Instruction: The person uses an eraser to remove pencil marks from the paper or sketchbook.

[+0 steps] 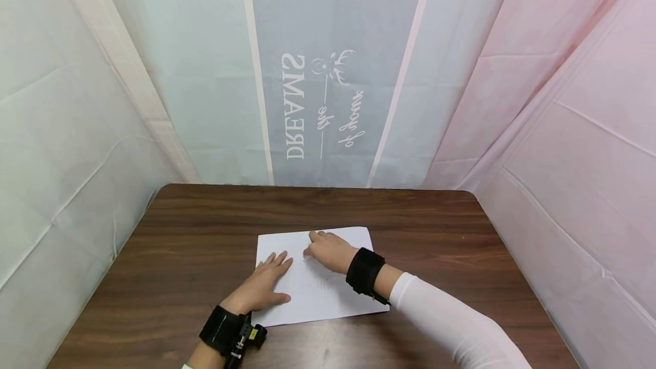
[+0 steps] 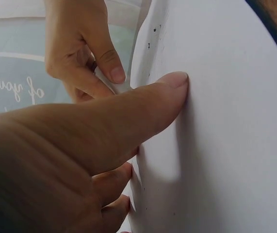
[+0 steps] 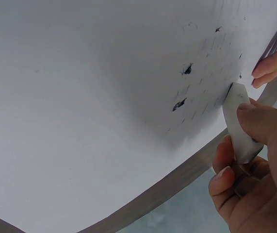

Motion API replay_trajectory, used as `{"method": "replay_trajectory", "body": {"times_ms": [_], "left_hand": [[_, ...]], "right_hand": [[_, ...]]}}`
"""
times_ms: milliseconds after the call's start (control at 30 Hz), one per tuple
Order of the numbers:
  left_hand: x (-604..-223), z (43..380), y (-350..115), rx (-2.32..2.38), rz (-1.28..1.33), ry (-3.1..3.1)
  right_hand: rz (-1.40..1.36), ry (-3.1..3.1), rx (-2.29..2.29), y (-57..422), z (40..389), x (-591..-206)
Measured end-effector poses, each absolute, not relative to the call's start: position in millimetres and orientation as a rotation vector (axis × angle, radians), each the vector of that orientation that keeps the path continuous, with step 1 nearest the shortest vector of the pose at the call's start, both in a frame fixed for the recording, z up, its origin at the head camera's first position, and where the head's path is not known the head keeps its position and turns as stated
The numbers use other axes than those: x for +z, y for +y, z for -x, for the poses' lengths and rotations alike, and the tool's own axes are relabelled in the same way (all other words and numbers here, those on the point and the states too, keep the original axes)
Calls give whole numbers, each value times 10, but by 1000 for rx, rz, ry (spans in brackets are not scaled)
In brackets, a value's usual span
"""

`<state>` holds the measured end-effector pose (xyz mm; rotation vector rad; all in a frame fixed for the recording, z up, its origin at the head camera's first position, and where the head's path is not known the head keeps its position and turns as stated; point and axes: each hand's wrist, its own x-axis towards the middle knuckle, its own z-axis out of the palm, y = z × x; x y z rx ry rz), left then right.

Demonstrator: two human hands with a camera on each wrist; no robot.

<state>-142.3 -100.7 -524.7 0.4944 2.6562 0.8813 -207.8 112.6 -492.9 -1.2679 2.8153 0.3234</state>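
Observation:
A white sheet of paper lies on the brown table. My left hand rests on its left side with the fingers spread and the thumb pressed to the sheet. Between thumb and fingers, my right hand pinches a white eraser near the upper middle of the paper. One end of the eraser touches the sheet, as the right wrist view shows. Dark eraser crumbs and faint pencil strokes lie beside it. In the head view the right hand hides the eraser.
Wood-grained table surrounds the paper on all sides. Fabric curtains hang at the left, the right and the back, the back curtain bearing white lettering. Black straps with cameras sit on both wrists.

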Motion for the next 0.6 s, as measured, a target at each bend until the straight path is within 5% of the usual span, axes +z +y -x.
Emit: {"method": "replay_trajectory", "body": {"times_ms": [600], "left_hand": [[-5255,1425,-1007,885,-490,2655]], "right_hand": [[1259,2808,359,1176,2084,-4951]]}}
